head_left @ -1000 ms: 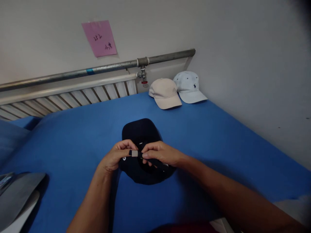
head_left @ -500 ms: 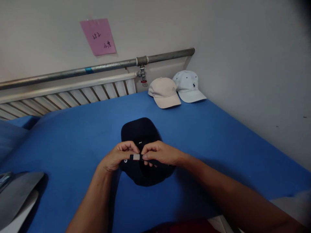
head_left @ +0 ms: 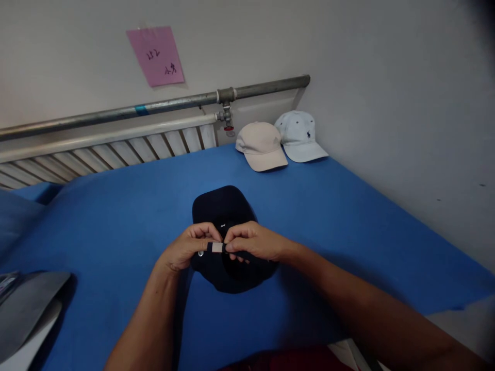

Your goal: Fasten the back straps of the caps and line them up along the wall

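A black cap (head_left: 222,208) lies on the blue sheet (head_left: 116,221) in front of me, its back toward me. My left hand (head_left: 189,247) and my right hand (head_left: 253,241) meet over the cap's rear. Both pinch the black adjuster strap (head_left: 215,248), which has a pale metal buckle between my fingertips. The fingers of each hand are curled closed on the strap. The rear opening of the cap is partly hidden under my hands.
A beige cap (head_left: 261,146) and a pale blue cap (head_left: 299,136) sit at the far corner by the wall. A grey cap (head_left: 27,304) lies at the left edge. A radiator (head_left: 108,152), a grey pipe (head_left: 154,108) and a pink note (head_left: 157,55) are behind.
My hands have drawn slightly closer together on the strap, and the buckle has shifted a little to the right. The cap has stayed in place.
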